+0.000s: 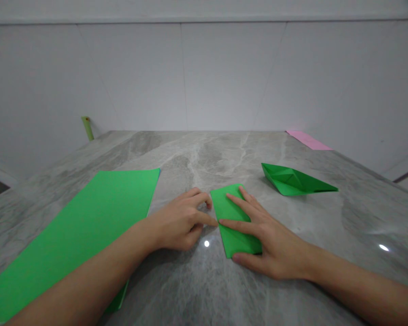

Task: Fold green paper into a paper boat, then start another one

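Observation:
A small folded piece of green paper (229, 235) lies flat on the table in front of me. My right hand (270, 240) rests on it from the right, fingers spread and stretched across its surface, with the thumb at its near edge. From the left comes my left hand (185, 222); its index finger points out to the paper's left edge, close to my right index fingertip, while the other fingers are loosely bent. Nothing is held in the left hand. A folded green paper boat (292, 180) sits beyond my right hand, its two ends pointed.
A stack of large green paper sheets (98, 217) lies at the left, partly under my left forearm. Pink paper (309, 140) is at the far right corner of the grey marbled table (204, 156). A light green object (87, 127) stands at the far left edge, before a white wall.

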`<state>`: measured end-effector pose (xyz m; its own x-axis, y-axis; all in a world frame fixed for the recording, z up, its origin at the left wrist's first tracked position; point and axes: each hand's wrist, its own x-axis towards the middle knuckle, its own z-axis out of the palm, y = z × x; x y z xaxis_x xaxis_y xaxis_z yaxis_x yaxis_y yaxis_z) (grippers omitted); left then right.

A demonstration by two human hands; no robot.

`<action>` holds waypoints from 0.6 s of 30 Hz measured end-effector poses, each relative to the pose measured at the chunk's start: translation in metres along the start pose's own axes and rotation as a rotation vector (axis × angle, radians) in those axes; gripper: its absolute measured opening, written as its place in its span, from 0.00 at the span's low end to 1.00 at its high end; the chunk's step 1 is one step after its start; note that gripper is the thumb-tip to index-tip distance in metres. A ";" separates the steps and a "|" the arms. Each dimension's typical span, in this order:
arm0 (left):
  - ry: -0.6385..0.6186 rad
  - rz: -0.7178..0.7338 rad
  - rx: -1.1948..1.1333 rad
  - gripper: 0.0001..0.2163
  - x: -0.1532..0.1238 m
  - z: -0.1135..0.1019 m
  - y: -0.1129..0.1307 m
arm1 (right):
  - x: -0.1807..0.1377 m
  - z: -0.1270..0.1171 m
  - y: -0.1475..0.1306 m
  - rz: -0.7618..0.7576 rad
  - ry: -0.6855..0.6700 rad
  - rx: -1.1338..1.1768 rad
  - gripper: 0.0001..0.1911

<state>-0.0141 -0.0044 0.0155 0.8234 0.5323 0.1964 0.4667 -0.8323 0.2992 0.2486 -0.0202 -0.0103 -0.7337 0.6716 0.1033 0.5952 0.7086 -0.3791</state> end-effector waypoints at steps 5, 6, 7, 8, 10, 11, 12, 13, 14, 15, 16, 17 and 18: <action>0.003 -0.002 0.009 0.19 0.000 0.001 0.000 | -0.001 0.001 0.001 -0.008 0.008 0.001 0.34; 0.001 -0.003 0.011 0.19 0.001 0.001 0.000 | -0.001 0.001 0.002 -0.009 0.009 0.001 0.34; 0.000 -0.002 0.011 0.19 0.001 0.001 0.000 | -0.001 0.001 0.002 -0.011 0.010 0.000 0.34; -0.002 0.000 0.008 0.19 0.001 0.001 0.000 | -0.001 0.001 0.002 -0.013 0.010 -0.001 0.34; -0.007 0.008 -0.003 0.19 0.001 0.001 -0.001 | -0.001 0.001 0.002 -0.016 0.010 -0.006 0.34; -0.009 0.011 -0.007 0.20 0.000 0.001 -0.001 | -0.001 0.001 0.001 -0.016 0.010 -0.009 0.34; -0.011 0.013 -0.011 0.20 0.000 0.001 -0.001 | -0.001 0.001 0.001 -0.016 0.009 -0.011 0.34; -0.011 0.012 -0.012 0.21 0.000 0.001 -0.001 | 0.000 0.001 0.001 -0.014 0.009 -0.013 0.34; -0.011 0.009 -0.012 0.21 -0.001 0.001 -0.002 | 0.000 0.001 0.001 -0.012 0.008 -0.015 0.34; -0.010 0.007 -0.012 0.21 -0.001 0.001 -0.002 | 0.001 0.001 0.001 -0.011 0.006 -0.017 0.34; -0.010 0.006 -0.014 0.22 -0.001 0.002 -0.002 | 0.001 0.001 0.001 -0.011 0.006 -0.018 0.34; -0.011 0.005 -0.016 0.22 -0.001 0.002 -0.002 | 0.001 0.001 0.001 -0.011 0.004 -0.018 0.34; -0.010 0.004 -0.019 0.22 -0.001 0.002 -0.002 | 0.002 0.001 0.001 -0.011 0.003 -0.017 0.34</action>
<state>-0.0150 -0.0031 0.0132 0.8288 0.5270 0.1879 0.4570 -0.8314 0.3163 0.2476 -0.0188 -0.0114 -0.7395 0.6641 0.1099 0.5925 0.7197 -0.3618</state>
